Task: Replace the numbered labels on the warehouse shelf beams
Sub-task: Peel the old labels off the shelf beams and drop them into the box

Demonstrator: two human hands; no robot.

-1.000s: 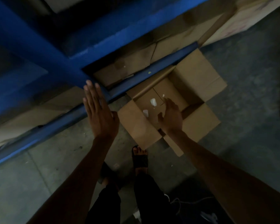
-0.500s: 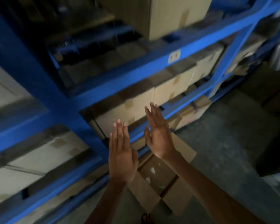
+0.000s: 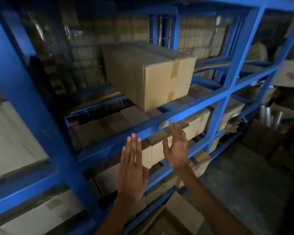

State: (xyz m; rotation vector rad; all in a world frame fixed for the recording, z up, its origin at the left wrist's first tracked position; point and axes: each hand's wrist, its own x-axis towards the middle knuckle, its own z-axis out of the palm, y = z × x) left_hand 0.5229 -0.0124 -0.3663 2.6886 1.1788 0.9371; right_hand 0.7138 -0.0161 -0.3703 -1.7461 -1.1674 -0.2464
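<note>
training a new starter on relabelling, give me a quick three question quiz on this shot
1. True or false: the left hand holds a fresh label.
2. Which hand has its fingertips closest to the worn label on the blue beam? A left hand, B right hand.
3. Fill in: the taped cardboard box sits on the shelf level ___ that beam.
Key: 1 false; 2 B; 3 above.

A blue steel shelf (image 3: 29, 99) bears a taped cardboard box (image 3: 165, 82) on its upper level, cartons (image 3: 198, 123) packed beneath, and a pale label (image 3: 163, 124) on the middle beam.
</note>
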